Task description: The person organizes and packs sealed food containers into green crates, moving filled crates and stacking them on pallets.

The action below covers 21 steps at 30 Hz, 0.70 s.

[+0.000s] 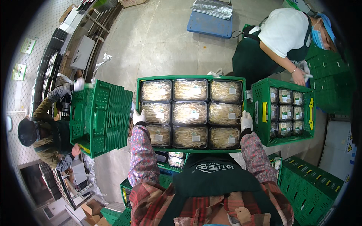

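Before me is a green plastic crate (192,76) filled with several black trays of bean sprouts (190,113), set in neat rows, each under clear film with a white label. My left hand (139,117), in a white glove, grips the crate's left side. On the opposite side, my right hand (246,121), also gloved in white, holds the right edge; its fingers lie along the rim. Flowered sleeve covers reach from both wrists up my forearms. What bears the crate from below is hidden.
To the left, a person in a dark cap (27,132) handles a tall stack of green crates (110,118). At right stands another crate of packed trays (261,113), near a masked co-worker (285,34). A blue platform (209,25) lies ahead; more crates (308,180) stand behind right.
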Available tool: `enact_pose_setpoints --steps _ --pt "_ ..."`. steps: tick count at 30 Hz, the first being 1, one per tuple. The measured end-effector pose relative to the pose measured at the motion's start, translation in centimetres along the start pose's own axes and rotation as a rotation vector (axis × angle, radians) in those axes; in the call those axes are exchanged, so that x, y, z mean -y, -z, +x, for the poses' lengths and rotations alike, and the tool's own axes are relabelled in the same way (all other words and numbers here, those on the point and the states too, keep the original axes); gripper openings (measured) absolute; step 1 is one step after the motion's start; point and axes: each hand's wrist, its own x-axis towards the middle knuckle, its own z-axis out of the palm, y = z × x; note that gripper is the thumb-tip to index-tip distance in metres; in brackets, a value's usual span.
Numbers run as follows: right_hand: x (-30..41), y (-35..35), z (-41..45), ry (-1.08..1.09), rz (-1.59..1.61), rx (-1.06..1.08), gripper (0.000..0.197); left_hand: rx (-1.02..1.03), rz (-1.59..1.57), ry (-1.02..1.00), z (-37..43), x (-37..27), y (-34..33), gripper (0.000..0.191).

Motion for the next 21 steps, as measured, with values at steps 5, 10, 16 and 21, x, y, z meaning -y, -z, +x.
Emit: enact_pose_setpoints --steps 5,10,16,21 --pt "6.8 0.1 -2.6 0.013 0.295 0.184 0.034 -0.22 -0.046 -0.255 0.7 8.8 -0.8 0.084" --pt "3.9 1.2 -1.6 -0.005 0.616 0.278 0.017 -0.324 -0.215 -0.103 -6.6 -0.1 0.8 0.06" --pt "-1.0 2.8 0.3 0.266 0.626 0.342 0.019 -0.648 -0.319 -0.289 -25.3 0.5 -0.5 0.033" --pt "-1.1 7.2 -3.8 0.292 0.466 0.632 0.017 -0.298 -0.343 0.133 -45.1 6.6 -11.1 0.028"
